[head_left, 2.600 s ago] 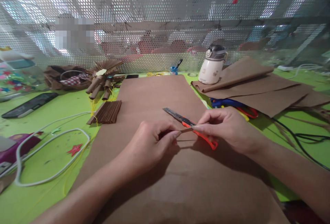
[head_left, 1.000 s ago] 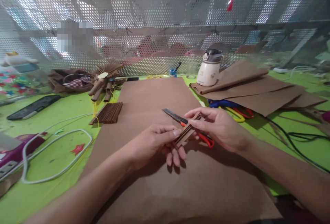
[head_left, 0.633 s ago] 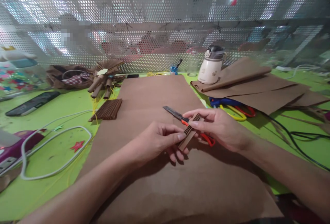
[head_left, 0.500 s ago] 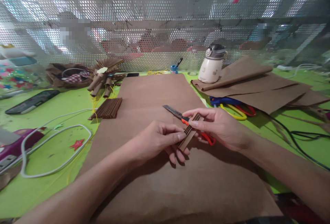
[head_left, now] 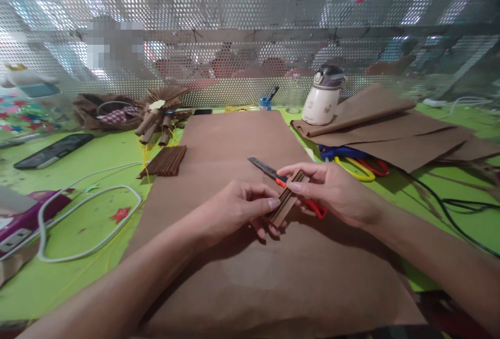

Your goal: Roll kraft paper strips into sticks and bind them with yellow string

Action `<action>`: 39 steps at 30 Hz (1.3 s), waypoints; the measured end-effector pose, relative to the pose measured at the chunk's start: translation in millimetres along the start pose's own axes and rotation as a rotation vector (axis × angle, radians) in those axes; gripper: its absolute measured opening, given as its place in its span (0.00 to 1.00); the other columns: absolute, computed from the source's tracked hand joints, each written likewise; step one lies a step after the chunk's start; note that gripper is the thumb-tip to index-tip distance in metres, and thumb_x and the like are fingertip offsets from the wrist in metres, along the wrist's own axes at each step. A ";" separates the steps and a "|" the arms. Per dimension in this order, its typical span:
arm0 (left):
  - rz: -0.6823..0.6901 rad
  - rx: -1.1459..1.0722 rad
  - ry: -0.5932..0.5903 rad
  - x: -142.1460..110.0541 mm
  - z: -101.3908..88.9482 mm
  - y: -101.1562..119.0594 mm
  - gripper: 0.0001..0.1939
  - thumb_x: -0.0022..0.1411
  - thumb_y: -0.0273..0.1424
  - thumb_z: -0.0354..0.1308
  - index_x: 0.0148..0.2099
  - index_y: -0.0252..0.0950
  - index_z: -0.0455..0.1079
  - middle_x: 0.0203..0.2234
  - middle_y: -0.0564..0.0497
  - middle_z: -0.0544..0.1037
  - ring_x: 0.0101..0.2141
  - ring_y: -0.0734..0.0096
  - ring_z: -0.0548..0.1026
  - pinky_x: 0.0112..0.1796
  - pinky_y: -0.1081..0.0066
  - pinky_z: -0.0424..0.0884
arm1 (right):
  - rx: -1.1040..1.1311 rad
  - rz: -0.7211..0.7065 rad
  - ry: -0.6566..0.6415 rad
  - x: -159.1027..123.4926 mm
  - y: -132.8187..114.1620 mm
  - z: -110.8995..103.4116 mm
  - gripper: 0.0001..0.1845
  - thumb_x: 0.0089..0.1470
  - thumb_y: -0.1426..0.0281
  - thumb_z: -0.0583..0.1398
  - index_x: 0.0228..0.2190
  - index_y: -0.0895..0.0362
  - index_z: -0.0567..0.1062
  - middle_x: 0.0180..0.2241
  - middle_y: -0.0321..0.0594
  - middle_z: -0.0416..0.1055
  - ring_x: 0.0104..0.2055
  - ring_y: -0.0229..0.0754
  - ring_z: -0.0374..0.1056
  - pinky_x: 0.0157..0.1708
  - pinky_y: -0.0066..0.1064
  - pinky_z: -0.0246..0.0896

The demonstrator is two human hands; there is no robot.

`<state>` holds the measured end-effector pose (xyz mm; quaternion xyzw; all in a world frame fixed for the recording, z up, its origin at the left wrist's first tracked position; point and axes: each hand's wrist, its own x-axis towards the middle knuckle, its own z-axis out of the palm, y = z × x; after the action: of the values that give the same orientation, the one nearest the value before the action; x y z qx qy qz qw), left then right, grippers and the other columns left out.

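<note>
Between my two hands is a small piece of pleated brown paper (head_left: 288, 201), tilted, its folds gathered close together. My left hand (head_left: 248, 206) pinches its lower end between thumb and fingers. At the upper end my right hand (head_left: 326, 188) grips it, thumb on top. Under and behind the paper lies a utility knife (head_left: 263, 167) with an orange-and-black handle, blade pointing to the upper left, partly hidden by my right hand. Beneath everything spreads a large brown paper sheet (head_left: 250, 287). Another pleated brown paper piece (head_left: 166, 162) rests at the sheet's left edge.
Scissors (head_left: 355, 164) with yellow and red handles lie right of my right hand. Folded brown paper (head_left: 390, 130) and a white flask (head_left: 320, 99) stand behind. Leftward are paper rolls (head_left: 150, 125), a white cable (head_left: 89, 185), a phone (head_left: 54, 151) and a purple power strip (head_left: 31, 219).
The folded paper, first held nearly level and seen edge-on, is now tilted with its pleats facing up. My left fingers have curled in slightly beneath it. The knife has stayed in place.
</note>
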<state>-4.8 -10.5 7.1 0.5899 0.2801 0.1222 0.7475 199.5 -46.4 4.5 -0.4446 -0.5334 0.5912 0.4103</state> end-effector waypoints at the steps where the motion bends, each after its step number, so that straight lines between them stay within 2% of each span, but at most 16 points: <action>1: 0.004 0.018 -0.003 -0.1 0.1 0.6 0.13 0.60 0.36 0.55 0.39 0.30 0.71 0.31 0.43 0.77 0.30 0.70 0.75 0.28 0.74 0.69 | -0.004 -0.005 -0.001 0.1 0.3 0.3 0.18 0.50 0.66 0.63 0.43 0.58 0.72 0.23 0.33 0.67 0.21 0.30 0.62 0.16 0.19 0.55; 8: 0.008 0.055 0.027 1.1 2.5 1.5 0.11 0.60 0.34 0.55 0.39 0.30 0.71 0.25 0.47 0.76 0.24 0.76 0.71 0.27 0.75 0.66 | -0.029 -0.005 0.000 0.4 4.5 2.8 0.21 0.50 0.63 0.63 0.45 0.56 0.71 0.23 0.33 0.67 0.20 0.31 0.62 0.14 0.20 0.51; 12: 0.001 0.013 0.038 0.9 1.4 0.0 0.12 0.59 0.35 0.57 0.39 0.31 0.71 0.24 0.47 0.76 0.24 0.75 0.72 0.27 0.74 0.66 | 0.136 -0.042 -0.021 2.7 5.1 4.0 0.16 0.55 0.62 0.58 0.44 0.57 0.72 0.29 0.38 0.71 0.26 0.35 0.66 0.24 0.26 0.63; 14: 0.013 0.000 0.052 0.3 0.6 -0.6 0.12 0.59 0.36 0.57 0.39 0.32 0.71 0.24 0.48 0.76 0.24 0.74 0.72 0.27 0.74 0.65 | 0.181 -0.054 -0.014 4.2 5.3 3.7 0.15 0.57 0.62 0.56 0.42 0.57 0.73 0.30 0.40 0.71 0.28 0.36 0.67 0.29 0.29 0.65; 21: 0.031 -0.004 0.093 0.4 -0.3 -0.7 0.10 0.57 0.36 0.58 0.34 0.33 0.69 0.20 0.52 0.73 0.22 0.77 0.70 0.28 0.74 0.64 | 0.062 -0.051 0.030 3.1 5.0 3.2 0.16 0.55 0.61 0.57 0.41 0.57 0.74 0.31 0.40 0.71 0.26 0.34 0.65 0.24 0.26 0.63; 29: 0.027 -0.023 0.072 -0.6 1.1 0.4 0.09 0.57 0.34 0.58 0.35 0.32 0.73 0.21 0.51 0.72 0.23 0.76 0.69 0.28 0.73 0.63 | 0.102 -0.066 0.012 1.3 3.4 2.7 0.13 0.54 0.63 0.59 0.38 0.57 0.74 0.30 0.39 0.71 0.26 0.34 0.66 0.25 0.27 0.64; 35: -0.006 -0.037 0.029 0.0 2.4 0.8 0.10 0.56 0.34 0.59 0.32 0.31 0.73 0.21 0.51 0.70 0.24 0.76 0.67 0.27 0.74 0.61 | 0.056 -0.077 0.022 1.5 3.7 3.3 0.14 0.54 0.62 0.59 0.39 0.58 0.75 0.26 0.38 0.71 0.26 0.34 0.66 0.25 0.26 0.64; 39: -0.017 -0.066 0.006 0.2 2.3 0.7 0.11 0.57 0.35 0.59 0.34 0.31 0.74 0.22 0.51 0.71 0.24 0.77 0.67 0.27 0.75 0.62 | 0.022 -0.074 0.037 1.3 2.4 4.9 0.13 0.54 0.63 0.59 0.38 0.58 0.75 0.24 0.37 0.71 0.24 0.34 0.66 0.24 0.25 0.63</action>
<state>-3.3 -12.1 8.1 0.5622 0.2830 0.1269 0.7666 194.5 -46.7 2.1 -0.4309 -0.5353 0.5729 0.4467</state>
